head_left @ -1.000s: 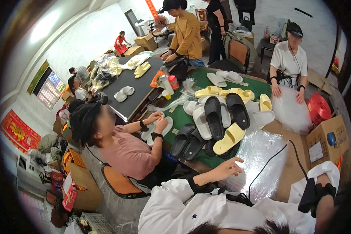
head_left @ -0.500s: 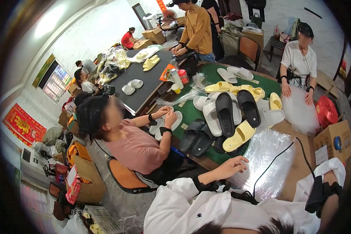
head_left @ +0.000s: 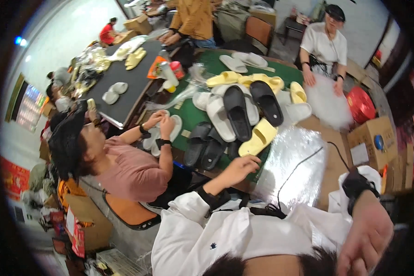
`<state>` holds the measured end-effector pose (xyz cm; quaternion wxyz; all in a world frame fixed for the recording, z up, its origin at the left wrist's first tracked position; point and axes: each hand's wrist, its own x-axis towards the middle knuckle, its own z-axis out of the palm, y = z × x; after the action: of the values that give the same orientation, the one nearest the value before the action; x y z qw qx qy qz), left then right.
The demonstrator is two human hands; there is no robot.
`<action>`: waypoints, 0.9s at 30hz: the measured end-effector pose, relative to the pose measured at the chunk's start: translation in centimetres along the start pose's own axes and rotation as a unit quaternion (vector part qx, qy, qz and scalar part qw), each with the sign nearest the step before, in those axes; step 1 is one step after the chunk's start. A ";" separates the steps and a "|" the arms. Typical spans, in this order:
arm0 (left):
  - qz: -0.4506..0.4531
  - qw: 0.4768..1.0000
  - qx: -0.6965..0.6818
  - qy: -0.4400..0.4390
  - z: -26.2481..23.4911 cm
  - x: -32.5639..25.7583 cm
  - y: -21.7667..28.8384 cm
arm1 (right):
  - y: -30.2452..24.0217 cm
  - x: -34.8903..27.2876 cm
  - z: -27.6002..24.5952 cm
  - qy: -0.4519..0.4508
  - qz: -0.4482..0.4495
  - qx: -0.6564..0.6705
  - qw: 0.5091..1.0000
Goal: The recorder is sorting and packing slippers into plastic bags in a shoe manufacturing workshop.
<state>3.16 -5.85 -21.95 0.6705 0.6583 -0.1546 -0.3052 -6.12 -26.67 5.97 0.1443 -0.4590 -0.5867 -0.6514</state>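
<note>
Dropping into view at near right, the right hand (head_left: pixel 367 232) hides its grip from me; the left hand (head_left: pixel 239 170), relaxed, empty, is closer to the near yellow slipper (head_left: pixel 264 135), unlifted on the counter (head_left: pixel 211 60).

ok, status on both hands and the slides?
Left hand loosely open, beside nearest yellow slide sandal. Right hand blurred, low right, grip unclear. Black cable crosses view of clear plastic sheeting.

Plastic sheets (head_left: pixel 292 158) glossy, crinkled; black slippers (head_left: pixel 237 115) smooth, matt; carton (head_left: pixel 365 134) matt cardboard.
</note>
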 end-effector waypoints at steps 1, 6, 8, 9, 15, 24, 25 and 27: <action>-0.022 0.998 0.005 0.059 -2.1 -0.8 -1.0 | -0.9 -4.5 1.4 0.073 -0.008 0.022 0.997; -0.028 0.987 0.105 0.117 -6.0 3.1 -4.2 | -6.1 -12.6 2.6 -0.358 0.350 0.042 0.865; -0.041 0.977 0.143 0.152 -6.8 4.6 -5.8 | -10.5 -17.0 4.0 -0.339 0.516 0.036 0.786; -0.042 0.973 0.151 0.169 -7.2 5.4 -6.5 | -12.4 -18.4 4.6 -0.340 0.550 0.032 0.762; -0.084 0.958 0.009 0.273 -9.7 12.8 -14.2 | -16.6 -18.6 8.4 -0.381 0.646 0.015 0.661; -0.092 0.937 -0.073 0.330 -9.1 18.6 -15.7 | -20.3 -17.6 9.9 -0.384 0.751 -0.033 0.536; -0.050 0.936 -0.045 0.345 -8.1 17.8 -13.0 | -20.7 -17.6 9.8 -0.376 0.766 -0.038 0.520; 0.034 0.929 -0.006 0.367 -6.8 16.0 -8.4 | -20.7 -17.4 9.6 -0.362 0.784 -0.055 0.502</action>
<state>17.89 -9.85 -33.83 0.6945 0.7145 0.0821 -0.0199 -7.72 -18.56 -21.48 0.3454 -0.9337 0.0494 -0.0800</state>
